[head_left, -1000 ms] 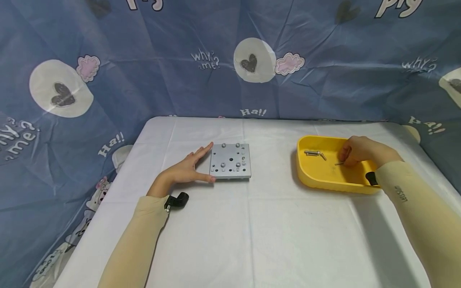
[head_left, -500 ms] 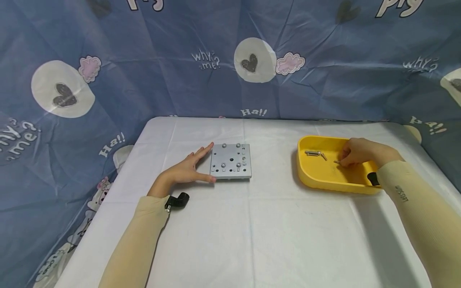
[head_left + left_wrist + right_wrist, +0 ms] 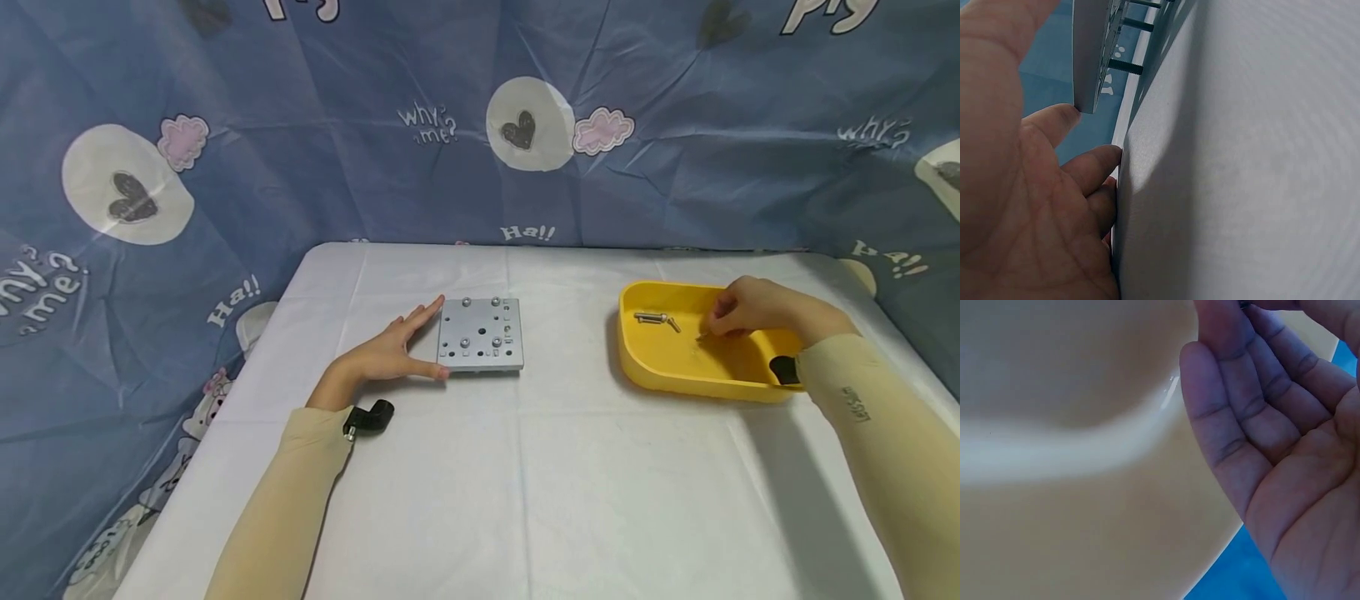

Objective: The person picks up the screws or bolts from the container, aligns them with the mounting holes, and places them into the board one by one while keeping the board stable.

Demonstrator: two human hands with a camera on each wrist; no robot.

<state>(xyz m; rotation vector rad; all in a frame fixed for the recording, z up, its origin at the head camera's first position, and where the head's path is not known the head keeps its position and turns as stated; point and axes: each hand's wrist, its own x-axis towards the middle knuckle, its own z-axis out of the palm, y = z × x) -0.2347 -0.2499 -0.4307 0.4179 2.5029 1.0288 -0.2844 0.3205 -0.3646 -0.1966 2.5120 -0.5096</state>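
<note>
1. White cloth (image 3: pixel 585 483), blue fabric (image 3: pixel 375 192) behind.
2. Left hand (image 3: pixel 384 354), fingers spread, touches the plate (image 3: pixel 480 317) on the cloth.
3. Right hand (image 3: pixel 761 307) pinches a screw (image 3: pixel 701 337) in the tray (image 3: pixel 675 379).
4. Right sleeve (image 3: pixel 877 442) has shifted rightward.

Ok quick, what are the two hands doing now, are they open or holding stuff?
Left hand: open, touching the metal plate.
Right hand: closed, pinching a small metal piece inside the yellow tray.

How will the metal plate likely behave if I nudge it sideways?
The metal plate looks flat and rigid, so it should move as one stiff piece. It looks like solid metal, so it may feel heavy for its size. Screws jut from its underside toward the white cloth, so their tips might catch.
</note>
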